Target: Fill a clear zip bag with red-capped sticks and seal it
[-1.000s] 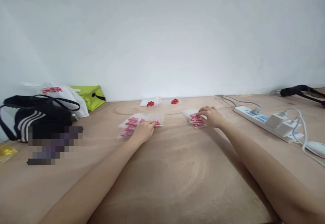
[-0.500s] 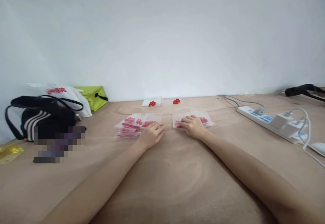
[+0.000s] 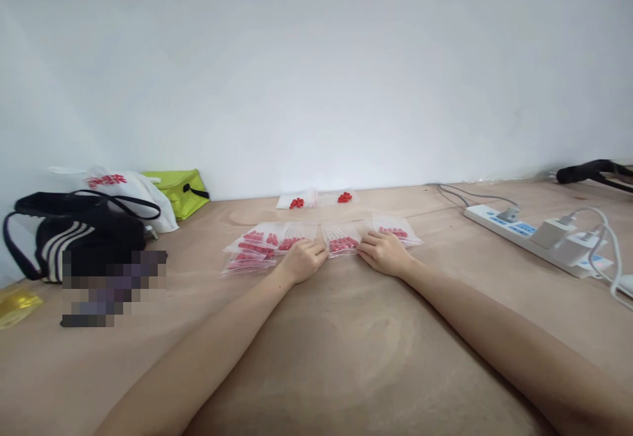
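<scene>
Shifted left since the last frame, one clear bag of red pieces now lies flat between the left hand and the right hand, so it sits apart from the right bag. Left fingers are bent and close together at its near left corner; right fingers are narrow along its right edge, overlapping the right bag's near side. Whether either hand pinches plastic I cannot tell, as the thumbs are mostly hidden. Left of the left hand, more bags overlap in a loose fan; two far bags lie side by side near the wall.

All rest on a pale wood table. At right is a power strip with chargers; at far left, a black bag, a white bag and a green bag.
</scene>
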### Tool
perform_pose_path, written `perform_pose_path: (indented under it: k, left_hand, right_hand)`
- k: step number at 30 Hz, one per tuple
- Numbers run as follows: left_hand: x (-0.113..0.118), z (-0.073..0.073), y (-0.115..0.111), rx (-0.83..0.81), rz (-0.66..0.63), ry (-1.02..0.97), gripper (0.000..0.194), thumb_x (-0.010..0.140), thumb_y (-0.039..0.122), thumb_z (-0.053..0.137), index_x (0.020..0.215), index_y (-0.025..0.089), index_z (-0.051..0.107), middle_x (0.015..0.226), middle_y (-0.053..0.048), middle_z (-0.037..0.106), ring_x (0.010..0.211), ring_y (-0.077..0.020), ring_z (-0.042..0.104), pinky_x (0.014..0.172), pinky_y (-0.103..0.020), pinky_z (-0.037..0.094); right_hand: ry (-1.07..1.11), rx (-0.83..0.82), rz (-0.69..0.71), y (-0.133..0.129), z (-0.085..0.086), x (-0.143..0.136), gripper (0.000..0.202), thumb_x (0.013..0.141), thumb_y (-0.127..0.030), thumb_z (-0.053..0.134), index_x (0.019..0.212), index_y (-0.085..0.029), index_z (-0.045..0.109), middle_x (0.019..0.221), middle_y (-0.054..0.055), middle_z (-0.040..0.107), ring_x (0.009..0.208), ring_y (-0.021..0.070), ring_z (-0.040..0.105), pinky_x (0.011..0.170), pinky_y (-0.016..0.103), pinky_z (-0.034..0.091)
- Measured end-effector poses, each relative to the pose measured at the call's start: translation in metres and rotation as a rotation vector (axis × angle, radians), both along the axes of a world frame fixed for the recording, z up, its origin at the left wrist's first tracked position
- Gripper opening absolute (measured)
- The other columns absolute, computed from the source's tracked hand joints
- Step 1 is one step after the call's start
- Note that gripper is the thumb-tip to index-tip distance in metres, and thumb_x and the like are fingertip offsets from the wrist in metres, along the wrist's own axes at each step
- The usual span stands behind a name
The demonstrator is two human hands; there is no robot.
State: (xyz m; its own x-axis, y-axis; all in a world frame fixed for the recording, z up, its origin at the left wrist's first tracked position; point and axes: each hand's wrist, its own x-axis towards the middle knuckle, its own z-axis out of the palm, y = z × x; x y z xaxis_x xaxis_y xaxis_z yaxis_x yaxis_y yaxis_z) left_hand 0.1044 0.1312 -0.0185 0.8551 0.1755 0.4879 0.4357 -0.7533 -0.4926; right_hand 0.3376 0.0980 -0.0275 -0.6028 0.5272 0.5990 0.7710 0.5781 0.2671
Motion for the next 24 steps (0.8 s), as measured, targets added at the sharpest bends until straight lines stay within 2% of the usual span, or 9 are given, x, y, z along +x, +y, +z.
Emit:
perform_pose_path:
  k: [4, 7, 14, 18, 22, 24]
  left_hand:
    - [0.001, 0.001, -0.001, 0.008, -0.053, -0.024, 0.019, 0.087, 0.015, 0.042, 0.08, 0.015, 0.059, 0.076, -0.004, 0.064, 0.068, -0.0135, 0.059, 0.062, -0.025, 0.046]
    - [0.002, 0.0, 0.0, 0.044, -0.083, -0.047, 0.018, 0.087, 0.013, 0.041, 0.087, 0.013, 0.059, 0.08, -0.004, 0.065, 0.072, -0.0136, 0.06, 0.063, -0.024, 0.047]
    - [0.002, -0.001, 0.002, 0.077, -0.036, 0.002, 0.021, 0.086, 0.01, 0.04, 0.076, 0.013, 0.058, 0.07, -0.003, 0.062, 0.063, -0.0132, 0.058, 0.057, -0.024, 0.046]
    - [0.002, 0.002, 0.001, 0.076, -0.03, 0.012, 0.023, 0.086, 0.012, 0.04, 0.071, 0.013, 0.057, 0.064, -0.003, 0.059, 0.059, -0.0139, 0.056, 0.054, -0.025, 0.044]
    - [0.003, 0.003, 0.0, 0.06, -0.037, -0.001, 0.024, 0.086, 0.013, 0.039, 0.068, 0.013, 0.056, 0.063, -0.003, 0.057, 0.058, -0.0137, 0.054, 0.054, -0.025, 0.042]
    - [0.003, 0.003, 0.0, 0.057, -0.038, -0.014, 0.024, 0.086, 0.013, 0.038, 0.07, 0.013, 0.056, 0.063, -0.003, 0.058, 0.058, -0.0135, 0.054, 0.055, -0.025, 0.042]
  right_hand:
    - [-0.019, -0.007, -0.07, -0.001, -0.002, 0.003, 0.027, 0.086, -0.022, 0.04, 0.073, -0.017, 0.063, 0.066, 0.003, 0.06, 0.063, 0.0115, 0.049, 0.052, 0.025, 0.024]
    - [-0.017, -0.027, -0.074, 0.001, -0.003, -0.002, 0.026, 0.087, -0.022, 0.039, 0.077, -0.016, 0.062, 0.068, 0.003, 0.06, 0.06, 0.0104, 0.048, 0.05, 0.024, 0.023]
    - [0.01, -0.062, 0.01, 0.004, -0.007, -0.001, 0.027, 0.087, -0.015, 0.033, 0.092, -0.015, 0.059, 0.075, 0.004, 0.058, 0.062, 0.0106, 0.05, 0.052, 0.023, 0.03]
    - [0.08, -0.069, 0.045, 0.002, -0.007, 0.0, 0.027, 0.089, -0.023, 0.034, 0.094, -0.015, 0.059, 0.078, 0.005, 0.059, 0.067, 0.0113, 0.051, 0.055, 0.023, 0.033]
    - [0.087, 0.059, 0.07, -0.001, -0.002, -0.008, 0.03, 0.083, -0.04, 0.046, 0.092, -0.016, 0.06, 0.083, 0.006, 0.06, 0.077, 0.0154, 0.05, 0.061, 0.026, 0.032]
    - [0.041, 0.141, 0.069, 0.0, 0.001, -0.017, 0.024, 0.082, -0.037, 0.048, 0.085, -0.018, 0.062, 0.08, 0.005, 0.061, 0.076, 0.0161, 0.048, 0.063, 0.028, 0.03]
